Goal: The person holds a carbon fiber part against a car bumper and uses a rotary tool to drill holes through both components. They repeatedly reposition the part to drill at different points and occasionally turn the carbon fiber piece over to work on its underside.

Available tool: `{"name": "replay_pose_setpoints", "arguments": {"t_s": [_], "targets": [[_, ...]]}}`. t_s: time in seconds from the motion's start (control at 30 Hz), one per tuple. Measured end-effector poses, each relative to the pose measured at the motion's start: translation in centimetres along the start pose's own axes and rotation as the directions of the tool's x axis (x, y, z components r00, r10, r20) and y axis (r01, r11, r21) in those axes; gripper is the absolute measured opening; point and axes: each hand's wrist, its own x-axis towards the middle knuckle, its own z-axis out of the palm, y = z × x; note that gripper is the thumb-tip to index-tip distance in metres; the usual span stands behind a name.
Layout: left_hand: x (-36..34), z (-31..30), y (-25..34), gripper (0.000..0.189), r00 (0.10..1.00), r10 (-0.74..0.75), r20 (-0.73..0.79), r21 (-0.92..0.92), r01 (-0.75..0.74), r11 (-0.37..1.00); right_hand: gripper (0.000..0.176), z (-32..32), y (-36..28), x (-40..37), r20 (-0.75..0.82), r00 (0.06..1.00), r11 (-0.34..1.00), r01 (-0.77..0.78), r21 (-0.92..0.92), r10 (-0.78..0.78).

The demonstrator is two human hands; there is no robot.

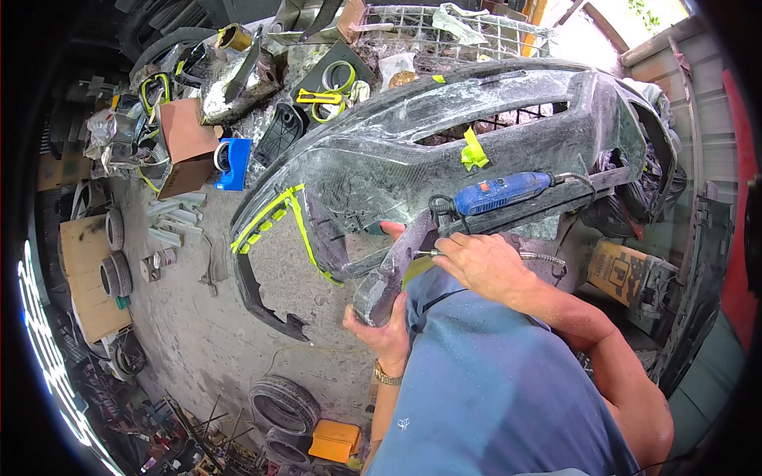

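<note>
A grey, dusty curved part is held up in front of the blue shirt, with my left hand wrapped round its lower end. My right hand is closed round the thin metal handpiece of a flexible shaft, its tip against the part's edge. The shaft runs out to the right of that hand. A blue rotary tool lies on the large dark car bumper just beyond my hands. Yellow-green tape marks the bumper's left end.
A cluttered bench behind the bumper holds tape rolls, a yellow cutter, a blue tape dispenser and a cardboard box. Tyres and an orange object lie on the floor. A cardboard box stands at right.
</note>
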Motion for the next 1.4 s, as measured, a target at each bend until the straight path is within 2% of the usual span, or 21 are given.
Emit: {"name": "replay_pose_setpoints", "arguments": {"t_s": [0.23, 0.3, 0.53, 0.63, 0.7, 1.0, 1.13, 1.23, 1.33, 1.4], "targets": [[-0.2, 0.1, -0.2, 0.075, 0.999, -0.038, -0.004, -0.047, 0.038, 0.998, 0.025, 0.4, -0.1, 0.2, -0.001, 1.000, 1.000, 0.027, -0.011, -0.027], [-0.2, 0.1, 0.1, 0.075, 1.000, 0.015, -0.006, 0.038, -0.015, 0.999, 0.025, 0.3, 0.0, 0.3, -0.001, 0.999, 0.999, 0.033, -0.028, -0.033], [-0.1, 0.1, 0.1, 0.075, 0.999, 0.031, -0.020, 0.038, -0.030, 0.999, 0.026, 0.2, -0.3, 0.2, -0.010, 1.000, 0.999, 0.030, -0.014, -0.030], [-0.2, 0.2, -0.2, 0.075, 0.999, 0.042, -0.009, 0.059, -0.041, 0.997, 0.026, 0.2, -0.2, 0.0, 0.047, 0.999, 1.000, -0.001, 0.015, 0.001], [-0.3, 0.1, -0.3, 0.075, 1.000, 0.015, 0.002, 0.011, -0.015, 1.000, 0.027, -0.1, -0.4, 0.2, 0.058, 0.997, 0.999, -0.049, 0.023, 0.048], [-0.5, 0.0, -0.4, 0.074, 1.000, -0.001, 0.006, 0.040, 0.001, 0.999, 0.027, 0.8, -0.3, -0.3, 0.011, 1.000, 0.998, 0.002, 0.057, -0.003], [-0.7, 0.0, -0.7, 0.074, 0.999, -0.035, 0.002, 0.003, 0.035, 0.999, 0.028, 0.7, -0.3, -0.1, 0.045, 0.998, 0.998, -0.036, 0.047, 0.034], [-0.7, 0.1, -0.4, 0.074, 1.000, 0.004, 0.000, 0.066, -0.004, 0.998, 0.028, 0.5, -0.1, -0.3, 0.029, 1.000, 0.996, -0.005, 0.088, 0.002], [-0.7, -0.1, -0.4, 0.075, 1.000, 0.000, 0.001, 0.104, 0.000, 0.995, 0.029, -0.2, -0.4, 0.0, 0.080, 0.995, 0.992, -0.073, 0.100, 0.066], [-0.8, 0.0, -0.6, 0.075, 1.000, -0.028, -0.009, 0.095, 0.029, 0.995, 0.027, 0.0, -0.3, -0.1, 0.027, 0.999, 0.995, -0.049, 0.082, 0.047]]}}
